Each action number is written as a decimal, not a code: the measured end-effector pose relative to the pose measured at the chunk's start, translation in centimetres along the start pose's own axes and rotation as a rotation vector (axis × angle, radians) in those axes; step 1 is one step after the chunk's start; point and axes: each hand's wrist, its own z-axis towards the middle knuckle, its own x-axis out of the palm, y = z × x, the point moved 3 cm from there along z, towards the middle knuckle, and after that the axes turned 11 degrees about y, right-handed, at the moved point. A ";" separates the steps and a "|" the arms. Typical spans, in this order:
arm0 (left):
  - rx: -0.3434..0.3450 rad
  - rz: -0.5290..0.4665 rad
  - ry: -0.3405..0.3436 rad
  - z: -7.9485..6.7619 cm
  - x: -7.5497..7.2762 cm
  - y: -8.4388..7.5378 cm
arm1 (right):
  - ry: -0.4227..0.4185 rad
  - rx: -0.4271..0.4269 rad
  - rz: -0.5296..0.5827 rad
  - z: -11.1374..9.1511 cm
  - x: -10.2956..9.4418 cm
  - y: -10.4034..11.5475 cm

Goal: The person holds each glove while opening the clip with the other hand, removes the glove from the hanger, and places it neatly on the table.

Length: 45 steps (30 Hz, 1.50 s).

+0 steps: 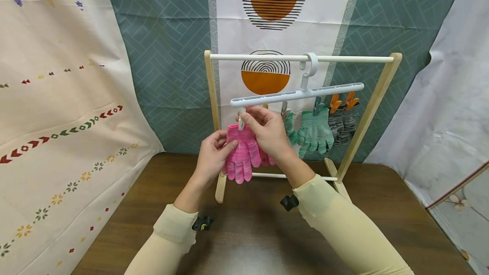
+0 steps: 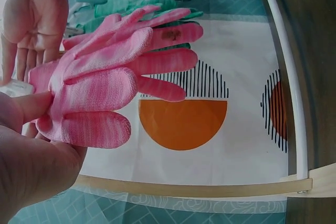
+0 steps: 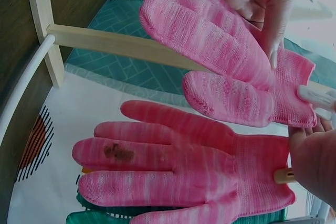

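Observation:
A pink striped knit glove [image 1: 241,156] hangs fingers down below the left end of the grey hanger [image 1: 275,97]. My left hand [image 1: 212,156] holds the glove at its side, thumb across the front. At its cuff, my right hand [image 1: 270,133] pinches a white clothespin [image 1: 242,119], whose tip sits over the cuff edge in the right wrist view. Behind it hangs a second pink glove [image 3: 205,166] with a brown stain on one finger, clipped by a wooden clothespin [image 3: 284,176].
Green gloves [image 1: 315,133] and dark grey gloves [image 1: 341,124] hang farther right, with orange clothespins [image 1: 335,103] on the grey ones. The hanger hooks over the white rod of a wooden rack [image 1: 370,118] on a brown table [image 1: 244,232]. A patterned cloth [image 1: 164,33] hangs behind.

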 end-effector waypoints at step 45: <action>-0.150 0.131 -0.138 -3.8 -7.3 3.0 | 0.032 -0.029 0.013 0.1 -0.4 -1.5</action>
